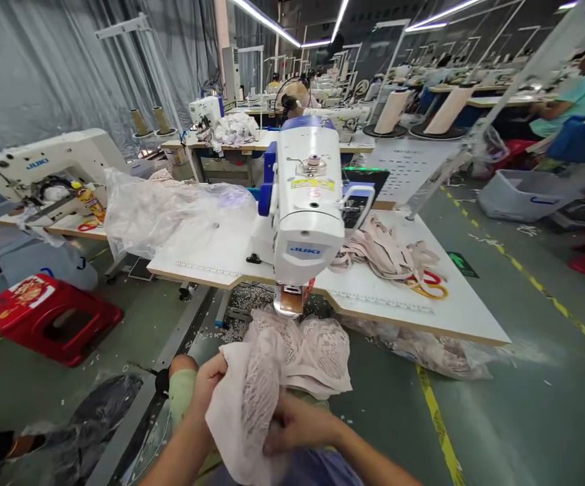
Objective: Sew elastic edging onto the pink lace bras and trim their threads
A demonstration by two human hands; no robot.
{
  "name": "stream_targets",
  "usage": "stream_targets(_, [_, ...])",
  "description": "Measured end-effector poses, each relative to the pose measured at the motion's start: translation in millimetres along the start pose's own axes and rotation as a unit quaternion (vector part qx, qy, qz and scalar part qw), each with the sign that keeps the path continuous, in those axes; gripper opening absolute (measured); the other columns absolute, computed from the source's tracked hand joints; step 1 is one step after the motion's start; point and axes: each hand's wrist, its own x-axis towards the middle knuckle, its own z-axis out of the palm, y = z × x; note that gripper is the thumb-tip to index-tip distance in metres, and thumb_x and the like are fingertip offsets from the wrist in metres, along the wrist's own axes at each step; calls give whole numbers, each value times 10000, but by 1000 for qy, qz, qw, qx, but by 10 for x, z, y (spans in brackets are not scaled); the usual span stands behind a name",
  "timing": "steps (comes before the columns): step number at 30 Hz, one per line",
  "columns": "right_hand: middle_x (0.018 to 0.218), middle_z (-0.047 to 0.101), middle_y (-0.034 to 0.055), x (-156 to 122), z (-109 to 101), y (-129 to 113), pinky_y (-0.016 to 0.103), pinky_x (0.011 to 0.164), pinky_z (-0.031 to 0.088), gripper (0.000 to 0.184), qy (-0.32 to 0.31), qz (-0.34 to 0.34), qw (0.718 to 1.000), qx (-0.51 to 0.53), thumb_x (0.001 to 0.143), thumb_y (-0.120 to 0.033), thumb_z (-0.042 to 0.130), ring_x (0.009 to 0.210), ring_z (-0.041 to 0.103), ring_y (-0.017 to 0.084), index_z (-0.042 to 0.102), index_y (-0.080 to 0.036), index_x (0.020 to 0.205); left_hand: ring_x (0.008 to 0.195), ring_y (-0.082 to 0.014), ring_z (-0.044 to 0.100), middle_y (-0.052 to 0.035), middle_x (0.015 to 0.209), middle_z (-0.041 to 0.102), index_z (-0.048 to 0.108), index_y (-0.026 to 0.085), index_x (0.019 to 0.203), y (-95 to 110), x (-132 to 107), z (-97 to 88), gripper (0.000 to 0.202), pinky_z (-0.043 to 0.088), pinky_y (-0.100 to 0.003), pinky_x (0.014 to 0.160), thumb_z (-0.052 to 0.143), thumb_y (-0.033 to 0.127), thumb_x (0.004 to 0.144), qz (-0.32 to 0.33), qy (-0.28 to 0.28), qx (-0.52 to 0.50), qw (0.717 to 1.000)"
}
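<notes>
A pale pink lace bra [322, 354] hangs below the head of the white sewing machine [310, 202], in front of my lap. My left hand [211, 381] grips the upper left edge of its near cup and wing, fingers closed on the fabric. On the right, my right hand [297, 425] is closed on the same bra lower down, its fingers partly behind the cloth and slightly blurred. The lace side faces up between both hands. The machine's needle area, just beyond the bra, is apart from my hands.
Pink straps [383, 250] lie heaped on the white table [454, 297] beside scissors [428, 285]. A clear plastic bag [171, 212] rests on the left side. A red stool [52, 317] stands at left, a grey bin [522, 194] at right. A person [583, 94] sits far right.
</notes>
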Motion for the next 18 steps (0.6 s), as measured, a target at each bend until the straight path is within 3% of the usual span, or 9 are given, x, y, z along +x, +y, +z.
stream_targets(2, [987, 734, 38, -166, 11, -117, 353, 984, 478, 532, 9, -25, 1000, 7, 861, -668, 573, 1028, 666, 266, 762, -193, 1007, 593, -155, 509, 16, 572, 536, 575, 176, 620, 71, 78, -41, 161, 430, -276, 592, 700, 253, 552, 2, -19, -8, 1000])
stream_targets(4, [935, 725, 41, -385, -57, -271, 330, 946, 479, 560, 42, -39, 998, -30, 913, -671, 481, 958, 666, 245, 762, -188, 958, 654, -189, 578, -12, 688, 621, 673, 175, 887, 179, 183, -76, 325, 463, -298, 639, 710, 392, 648, -24, -65, -20, 997])
stream_targets(7, [783, 675, 27, -715, -245, -524, 271, 805, 473, 510, 32, -22, 991, -129, 955, -602, 461, 757, 613, 184, 739, -186, 855, 741, -215, 636, -80, 898, 684, 665, 172, 1151, 287, 370, -39, 627, 488, -302, 673, 668, 640, 733, -91, -209, 39, 973])
stream_targets(10, [626, 544, -23, -948, -395, -725, 229, 617, 368, 426, -5, 27, 975, -219, 950, -505, 543, 595, 466, 127, 663, -189, 691, 879, -239, 639, -112, 1055, 688, 714, 165, 1082, 224, 487, 127, 621, 486, -295, 750, 758, 640, 683, -102, -338, 215, 911])
stream_targets(13, [571, 451, -41, -1085, -440, -839, 248, 553, 280, 404, -22, 87, 961, -263, 934, -438, 596, 544, 377, 117, 582, -195, 612, 783, -194, 596, -41, 857, 684, 726, 183, 861, 56, 483, 346, 401, 452, -280, 738, 719, 573, 769, -78, -411, 351, 837])
stream_targets(15, [550, 428, -39, -1155, -443, -862, 261, 529, 260, 413, -34, 116, 955, -272, 935, -423, 591, 516, 344, 120, 550, -201, 589, 712, -162, 554, -9, 776, 644, 690, 183, 804, -40, 457, 462, 375, 430, -263, 699, 675, 557, 815, -53, -433, 374, 819])
stream_targets(18, [567, 475, -20, -1257, -470, -811, 267, 511, 276, 439, -26, 128, 955, -266, 936, -495, 557, 510, 363, 128, 564, -212, 601, 665, -134, 493, 2, 755, 594, 647, 176, 797, -104, 432, 547, 375, 391, -244, 639, 636, 548, 849, -9, -412, 386, 825])
